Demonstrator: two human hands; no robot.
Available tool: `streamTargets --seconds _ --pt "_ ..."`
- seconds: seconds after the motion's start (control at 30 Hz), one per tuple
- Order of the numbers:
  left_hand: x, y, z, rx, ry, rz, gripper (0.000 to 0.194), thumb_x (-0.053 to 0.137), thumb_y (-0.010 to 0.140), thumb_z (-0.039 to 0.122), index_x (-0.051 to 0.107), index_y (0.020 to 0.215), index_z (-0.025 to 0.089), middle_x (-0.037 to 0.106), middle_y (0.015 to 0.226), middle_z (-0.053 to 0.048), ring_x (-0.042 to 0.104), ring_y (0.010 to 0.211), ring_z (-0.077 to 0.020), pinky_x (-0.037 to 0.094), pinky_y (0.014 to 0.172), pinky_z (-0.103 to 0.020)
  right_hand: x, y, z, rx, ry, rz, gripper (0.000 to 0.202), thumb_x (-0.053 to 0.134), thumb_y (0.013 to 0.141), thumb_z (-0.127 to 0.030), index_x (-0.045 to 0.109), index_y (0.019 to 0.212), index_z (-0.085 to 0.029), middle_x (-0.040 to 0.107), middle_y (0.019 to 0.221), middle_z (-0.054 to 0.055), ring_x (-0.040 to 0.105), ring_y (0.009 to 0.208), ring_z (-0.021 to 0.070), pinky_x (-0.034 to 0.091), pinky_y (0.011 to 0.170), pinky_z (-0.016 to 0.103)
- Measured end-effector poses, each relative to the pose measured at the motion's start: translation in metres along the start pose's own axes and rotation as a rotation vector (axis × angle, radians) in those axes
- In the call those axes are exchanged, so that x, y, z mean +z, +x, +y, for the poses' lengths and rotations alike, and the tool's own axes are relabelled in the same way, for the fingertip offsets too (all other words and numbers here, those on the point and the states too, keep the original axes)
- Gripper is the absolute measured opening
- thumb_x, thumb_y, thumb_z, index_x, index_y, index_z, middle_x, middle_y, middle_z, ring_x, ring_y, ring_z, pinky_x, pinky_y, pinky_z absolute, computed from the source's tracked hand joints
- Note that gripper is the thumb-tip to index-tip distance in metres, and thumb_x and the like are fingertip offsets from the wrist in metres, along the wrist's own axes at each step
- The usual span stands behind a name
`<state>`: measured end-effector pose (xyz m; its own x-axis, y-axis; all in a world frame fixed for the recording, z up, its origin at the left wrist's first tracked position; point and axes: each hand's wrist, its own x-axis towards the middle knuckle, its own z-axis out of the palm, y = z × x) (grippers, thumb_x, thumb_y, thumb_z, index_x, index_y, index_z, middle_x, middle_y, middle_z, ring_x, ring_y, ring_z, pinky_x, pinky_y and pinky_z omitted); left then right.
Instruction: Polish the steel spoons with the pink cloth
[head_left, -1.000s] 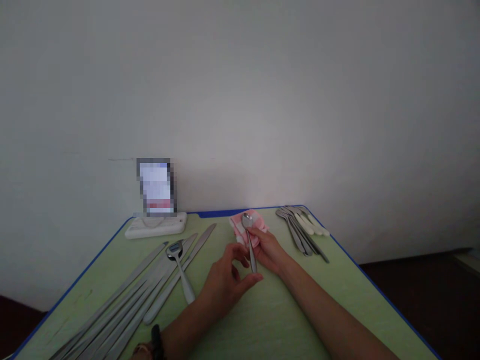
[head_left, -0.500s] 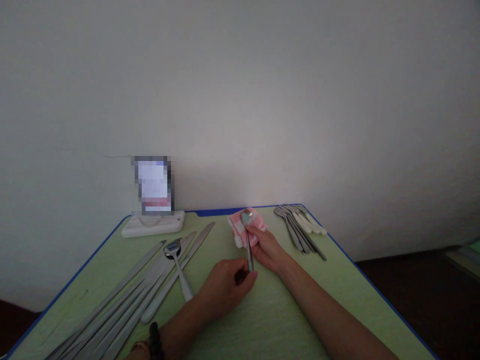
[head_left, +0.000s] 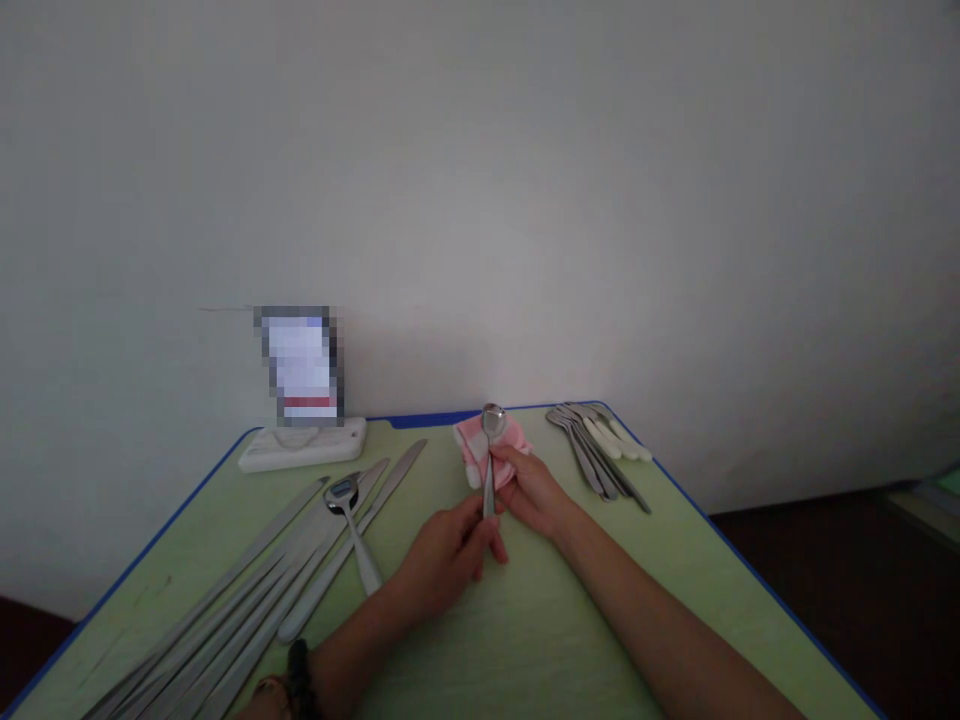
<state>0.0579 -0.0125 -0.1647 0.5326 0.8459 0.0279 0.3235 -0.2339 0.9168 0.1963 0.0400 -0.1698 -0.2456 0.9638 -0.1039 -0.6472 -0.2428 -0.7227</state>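
A metal spoon (head_left: pixel 492 420) is held upright with its bowl at the top, in front of a folded pink and white cloth (head_left: pixel 469 440). My left hand (head_left: pixel 448 558) pinches the lower end of its handle between thumb and fingers. The thumb of my right hand (head_left: pixel 534 492) presses on the handle just below the bowl, while the other fingers hold the cloth behind it. Left of my left hand lie several long metal table knives (head_left: pixel 311 600). Another spoon (head_left: pixel 361 555) rests across them, its handle end hidden behind my left wrist.
Several metal spoons (head_left: pixel 589 455) and white-handled utensils (head_left: pixel 609 440) lie together at the back right of the green table (head_left: pixel 585 640). A blurred screen (head_left: pixel 304 360) stands in a white holder (head_left: pixel 300 447) at the back left. A grey wall (head_left: pixel 480 200) rises behind the table.
My left hand has slid a little up the spoon's handle, and its fingers have shifted round it. The spoon has risen slightly against the cloth.
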Motion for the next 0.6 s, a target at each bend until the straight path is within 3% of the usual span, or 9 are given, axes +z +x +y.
streamTargets --seconds 0.13,0.37,0.6 --pt "0.0002 0.0015 -0.0003 -0.011 -0.034 -0.002 0.032 0.033 0.089 0.040 0.052 0.077 0.017 0.062 0.062 0.000 0.049 0.045 -0.0093 0.039 0.048 -0.020 -0.0021 0.0030 0.0013 -0.025 0.051 0.062 0.011 0.062 0.070 -0.012 0.062 0.082 -0.013 0.070 0.071 0.001 0.064 0.062 0.0102 0.049 0.062 0.020" --pt "0.0010 -0.0008 -0.0015 -0.056 -0.030 0.005 0.033 0.039 0.086 0.042 0.047 0.064 0.018 0.054 0.051 0.003 0.047 0.046 -0.0101 0.036 0.048 -0.021 -0.0016 0.0024 0.0026 -0.012 0.045 0.031 0.017 0.065 0.069 -0.014 0.062 0.085 -0.012 0.070 0.073 0.001 0.064 0.064 0.0109 0.050 0.066 0.022" --pt "0.0000 0.0027 -0.0029 -0.082 -0.246 -0.036 0.033 0.034 0.087 0.041 0.054 0.084 0.015 0.056 0.054 0.002 0.047 0.046 -0.0103 0.038 0.048 -0.021 0.0043 -0.0018 -0.0013 -0.031 0.033 0.005 0.015 0.068 0.067 -0.018 0.063 0.080 -0.011 0.070 0.070 0.002 0.063 0.061 0.0108 0.049 0.062 0.020"
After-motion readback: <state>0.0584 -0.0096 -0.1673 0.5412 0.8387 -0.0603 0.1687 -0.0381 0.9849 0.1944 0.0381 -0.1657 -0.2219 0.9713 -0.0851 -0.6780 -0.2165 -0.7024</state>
